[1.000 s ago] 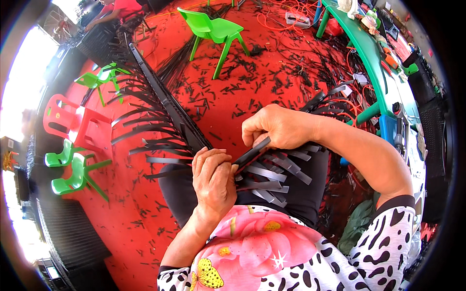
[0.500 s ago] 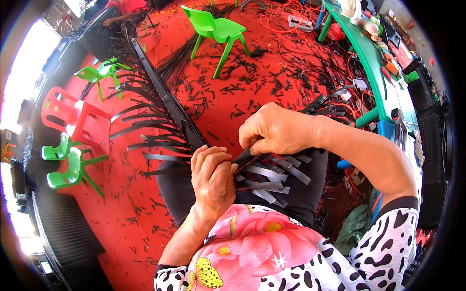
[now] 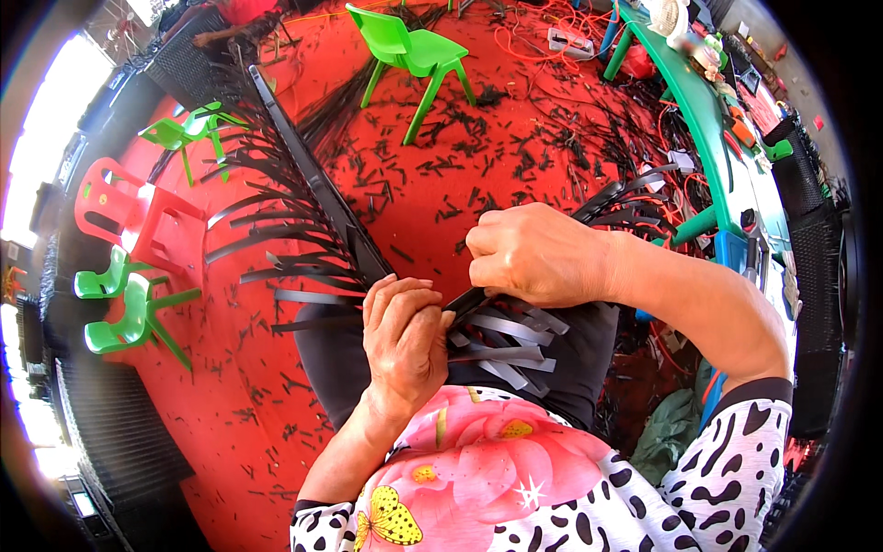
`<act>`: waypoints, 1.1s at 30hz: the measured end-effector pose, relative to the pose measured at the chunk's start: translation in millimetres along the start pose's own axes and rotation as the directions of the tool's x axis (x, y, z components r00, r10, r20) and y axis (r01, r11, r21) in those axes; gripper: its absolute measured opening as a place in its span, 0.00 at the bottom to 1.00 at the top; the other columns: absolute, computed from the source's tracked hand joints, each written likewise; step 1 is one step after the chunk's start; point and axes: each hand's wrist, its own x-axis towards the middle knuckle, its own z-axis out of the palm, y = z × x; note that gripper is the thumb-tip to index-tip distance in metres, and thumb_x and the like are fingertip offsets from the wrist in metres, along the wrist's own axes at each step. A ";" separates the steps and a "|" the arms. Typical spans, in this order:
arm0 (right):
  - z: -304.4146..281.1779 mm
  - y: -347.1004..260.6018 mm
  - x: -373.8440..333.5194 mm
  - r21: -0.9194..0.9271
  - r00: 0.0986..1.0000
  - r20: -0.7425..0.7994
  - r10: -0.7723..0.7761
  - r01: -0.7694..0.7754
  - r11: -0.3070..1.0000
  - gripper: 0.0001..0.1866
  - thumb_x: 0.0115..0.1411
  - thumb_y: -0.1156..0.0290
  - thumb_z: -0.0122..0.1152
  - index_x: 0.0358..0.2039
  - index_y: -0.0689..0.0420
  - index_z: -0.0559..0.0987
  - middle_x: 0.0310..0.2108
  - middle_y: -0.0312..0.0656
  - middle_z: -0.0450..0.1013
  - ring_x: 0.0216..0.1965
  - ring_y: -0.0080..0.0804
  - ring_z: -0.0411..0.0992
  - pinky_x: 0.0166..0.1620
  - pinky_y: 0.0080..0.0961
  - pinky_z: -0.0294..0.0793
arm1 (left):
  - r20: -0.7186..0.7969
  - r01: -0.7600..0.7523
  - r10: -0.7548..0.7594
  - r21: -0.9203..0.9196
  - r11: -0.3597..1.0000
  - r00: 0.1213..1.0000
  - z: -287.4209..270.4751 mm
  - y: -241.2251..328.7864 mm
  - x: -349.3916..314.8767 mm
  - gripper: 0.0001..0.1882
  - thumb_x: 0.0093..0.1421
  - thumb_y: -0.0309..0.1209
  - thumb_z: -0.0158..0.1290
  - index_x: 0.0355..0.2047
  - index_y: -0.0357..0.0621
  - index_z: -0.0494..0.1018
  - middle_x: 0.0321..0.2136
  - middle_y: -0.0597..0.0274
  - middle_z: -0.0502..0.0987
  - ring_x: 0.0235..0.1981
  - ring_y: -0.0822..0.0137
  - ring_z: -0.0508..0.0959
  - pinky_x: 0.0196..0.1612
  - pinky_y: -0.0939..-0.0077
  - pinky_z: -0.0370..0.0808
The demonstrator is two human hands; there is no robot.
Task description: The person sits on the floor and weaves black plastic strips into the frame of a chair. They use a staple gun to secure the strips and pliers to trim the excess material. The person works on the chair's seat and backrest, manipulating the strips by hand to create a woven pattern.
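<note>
Red floor (image 3: 423,221) spreads below; the left hand (image 3: 405,331) clamps the long, black, strip-fringed frame's (image 3: 317,189) near corner; the right hand (image 3: 543,258) curls over its right bar, grip hidden.

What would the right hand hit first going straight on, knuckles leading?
The right hand would likely meet the long black bar to its left; depth is unclear, so it might pass above.

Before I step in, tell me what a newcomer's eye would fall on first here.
Probably the red floor, strewn with dark scraps across the middle. Next, the long black bar, fringed with strips, slanting from the left hand toward the upper left. The bright green chair standing at top centre would likely follow.
</note>
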 end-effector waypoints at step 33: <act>5.9 -2.1 -3.6 0.097 0.997 -0.041 0.058 -0.054 0.994 0.06 0.46 0.70 0.59 0.20 0.55 0.71 0.24 0.39 0.64 0.30 0.39 0.67 0.32 0.34 0.68 | 0.099 -0.005 0.003 0.021 1.000 0.995 -25.0 -6.9 -9.6 0.11 0.40 0.26 0.60 0.26 0.34 0.74 0.31 0.57 0.75 0.39 0.57 0.76 0.51 0.58 0.65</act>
